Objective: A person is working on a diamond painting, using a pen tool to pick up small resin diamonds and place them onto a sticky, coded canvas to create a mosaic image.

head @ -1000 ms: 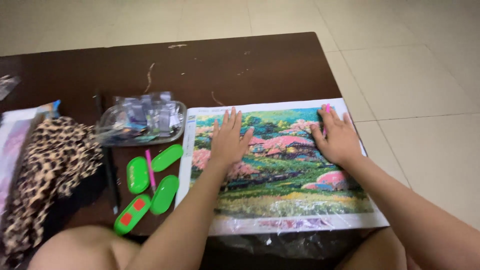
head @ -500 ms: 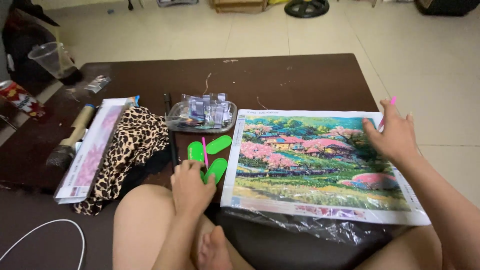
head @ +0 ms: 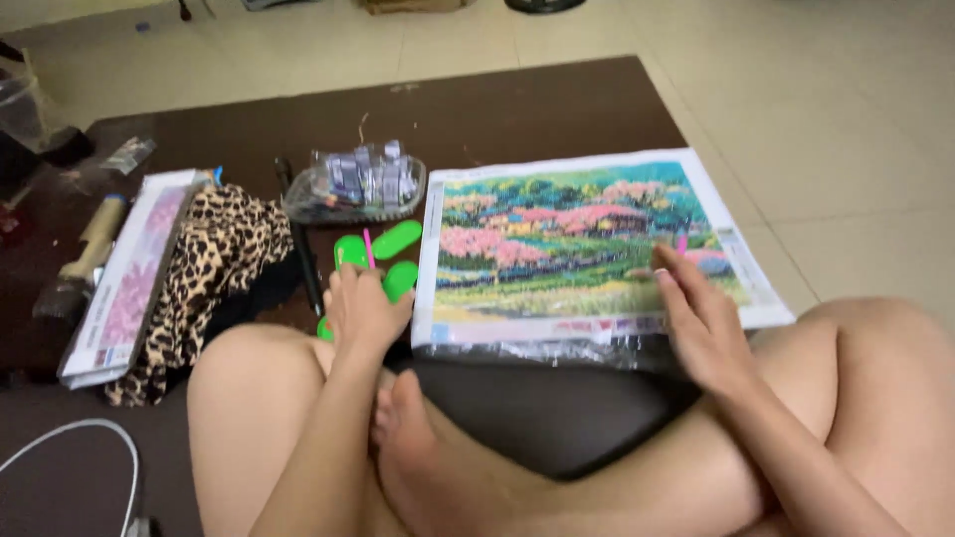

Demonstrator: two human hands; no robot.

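A colourful diamond-painting canvas (head: 557, 224) of pink trees and houses lies on the dark brown mat (head: 497, 104) in front of my crossed legs. My right hand (head: 704, 323) hovers over its lower right corner with a pink pen (head: 681, 243) sticking up between the fingers. My left hand (head: 362, 308) lies to the left of the canvas, fingers curled over one of several green oval trays (head: 398, 239). A second pink pen (head: 368, 249) lies among those trays.
A clear tray of small bead bags (head: 356, 184) stands behind the green trays. A black stick (head: 301, 249), leopard-print cloth (head: 214, 264), flat box (head: 124, 273) and roller (head: 85, 259) lie left. A white cable (head: 75, 433) curls at the lower left. Tiled floor (head: 846, 149) lies right.
Both hands left the canvas top. My left hand went to the green trays; my right hand came down to the canvas's lower right corner. The view shifted, and the canvas now sits further from me.
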